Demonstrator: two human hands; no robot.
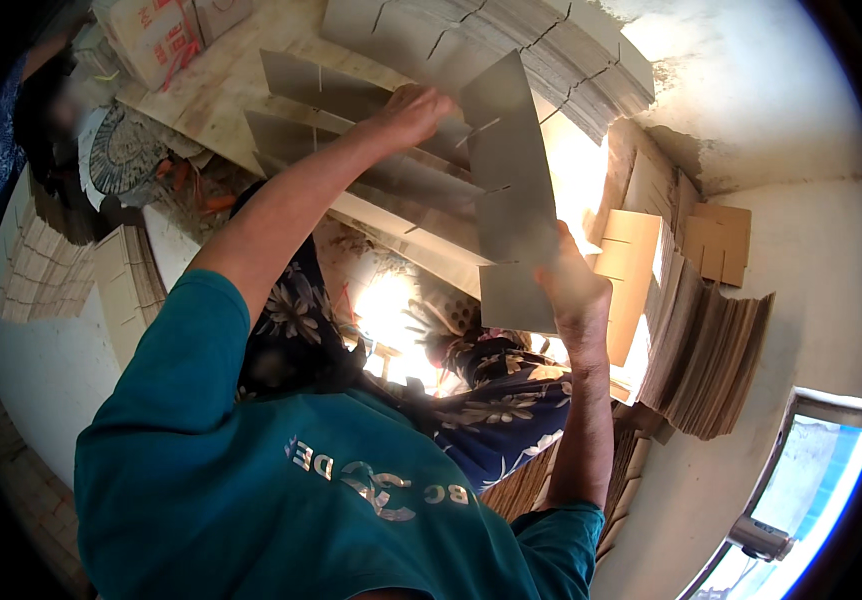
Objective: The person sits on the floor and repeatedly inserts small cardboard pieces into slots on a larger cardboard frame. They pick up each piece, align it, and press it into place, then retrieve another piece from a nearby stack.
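Item: slotted grey card strip (pixel 513 190), long and flat, cut with short slits along one edge. It is held upright and crosswise over a set of like strips, the grey slotted strips (pixel 351 100), which lie in parallel on a pale wooden board (pixel 216 95). The crossing strip is seen engaged with the slits of those below it, which appears to be why it is kept on edge and at a right angle to them.

Left hand (pixel 413 112): extended from a teal sleeve (pixel 181 400), laid on top of the parallel strips just beside the upright one. The fingers are curled down over the strip edges, seemingly to steady them; whether anything is pinched between the fingers cannot be told, as they are hidden behind the knuckles.

Right hand (pixel 573 285): raised at the lower end of the upright strip, fingers closed against its edge, thumb side pressed to the card. The strip is thus supported from below and guided from the side.

Surroundings: a large stack of grey slotted sheets (pixel 551 45) is set at the far end of the board, near the work. Brown cardboard pieces (pixel 696 340) are stacked on edge to the right, with smaller tan pieces (pixel 716 240) against the white wall (pixel 751 90). Further card bundles (pixel 36 270) are piled at the left. A floral dark garment (pixel 501 410) is seen below the hands.
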